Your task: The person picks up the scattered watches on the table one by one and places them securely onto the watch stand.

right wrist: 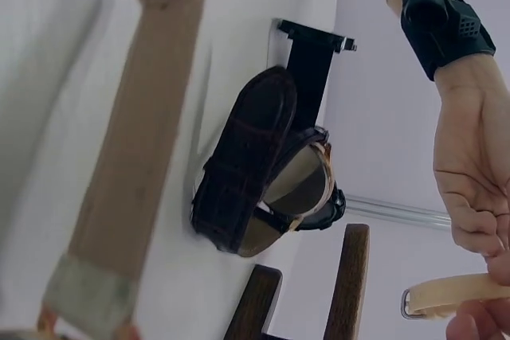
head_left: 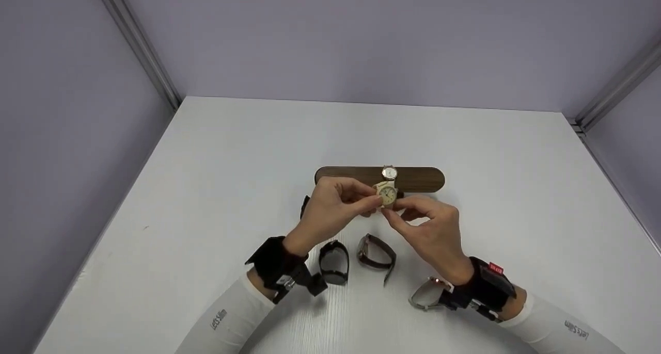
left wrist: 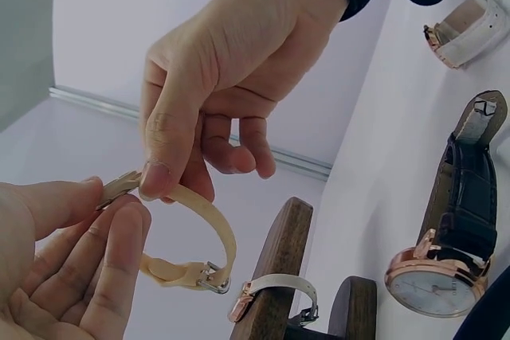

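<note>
Left hand and right hand both pinching cream watch, above wooden stand

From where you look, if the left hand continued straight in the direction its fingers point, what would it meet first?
Probably the right hand: the left hand points its fingertips across the cream watch that both pinch. Depth is unclear.

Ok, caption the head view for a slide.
Both hands, left and right, pinch a cream-strapped watch above the wooden stand.
</note>
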